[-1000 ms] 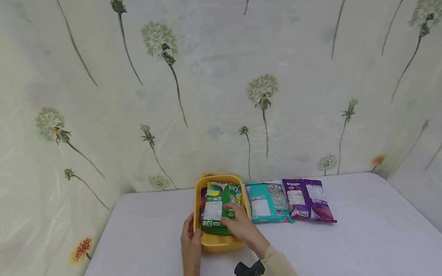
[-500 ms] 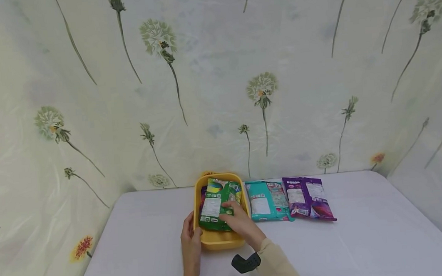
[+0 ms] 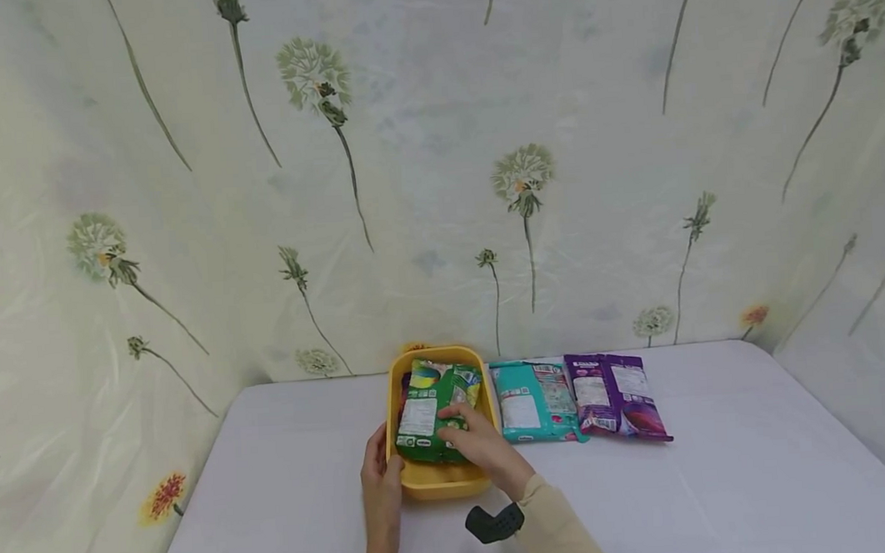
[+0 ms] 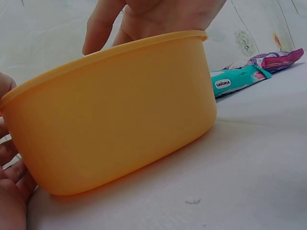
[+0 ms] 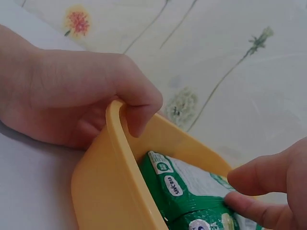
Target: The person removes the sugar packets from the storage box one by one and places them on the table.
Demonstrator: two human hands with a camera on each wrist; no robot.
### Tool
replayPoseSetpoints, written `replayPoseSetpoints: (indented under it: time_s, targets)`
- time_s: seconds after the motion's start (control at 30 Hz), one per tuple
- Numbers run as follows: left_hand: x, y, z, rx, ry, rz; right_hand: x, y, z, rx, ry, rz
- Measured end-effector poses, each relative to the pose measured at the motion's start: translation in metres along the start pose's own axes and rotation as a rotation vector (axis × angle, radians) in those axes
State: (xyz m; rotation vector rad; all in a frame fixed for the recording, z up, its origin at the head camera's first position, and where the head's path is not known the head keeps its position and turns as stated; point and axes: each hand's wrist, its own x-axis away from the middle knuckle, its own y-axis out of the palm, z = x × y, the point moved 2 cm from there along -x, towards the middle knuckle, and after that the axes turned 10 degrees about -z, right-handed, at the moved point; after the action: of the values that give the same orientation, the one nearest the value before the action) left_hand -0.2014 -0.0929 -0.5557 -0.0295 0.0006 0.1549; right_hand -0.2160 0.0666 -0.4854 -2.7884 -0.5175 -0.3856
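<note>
In the head view, a yellow plastic tub (image 3: 444,491) stands on the white table. My left hand (image 3: 382,484) grips its left wall, with the thumb hooked over the rim (image 5: 115,129) and the other fingers outside. A green snack packet (image 3: 420,417) lies in the tub, back label up, over a darker packet (image 3: 403,393) that is mostly hidden. My right hand (image 3: 485,450) reaches over the tub's right rim. Its thumb and a finger are spread and touch the top of the green packet (image 5: 192,191).
A teal packet (image 3: 525,410) lies flat just right of the tub, and a purple packet pair (image 3: 617,397) lies beyond it. Flower-patterned cloth (image 3: 423,186) hangs behind the table (image 3: 738,461). A black wrist device (image 3: 493,524) shows near the right sleeve (image 3: 556,525).
The green packet has shifted slightly left and turned a little inside the tub, with my right hand on it. My left hand and the tub have stayed in place.
</note>
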Motion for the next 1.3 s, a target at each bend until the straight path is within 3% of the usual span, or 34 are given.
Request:
replayPoseSetpoints:
  time_s: [0.27,0.57,0.77,0.93,1.3]
  targets:
    - [0.0006,-0.0005,-0.0002,0.018,-0.009,-0.017,0.0006,0.0007,0.0023,-0.039,0.001,0.068]
    - [0.0007,-0.0003,0.0009,0.041,0.044,-0.004,0.0034,0.0035,0.0022,-0.031,-0.088,0.138]
    - [0.0007,-0.0002,0.0011,0.034,0.028,-0.007,0.0017,0.004,0.0017,-0.072,-0.12,0.2]
    - [0.0018,-0.0007,0.0016,0.037,0.001,-0.017,0.0005,0.0009,0.0016,-0.097,-0.119,0.162]
    - [0.0027,-0.0006,0.0023,0.042,0.001,-0.026,-0.0015,-0.002,0.0052,-0.007,-0.112,0.05]
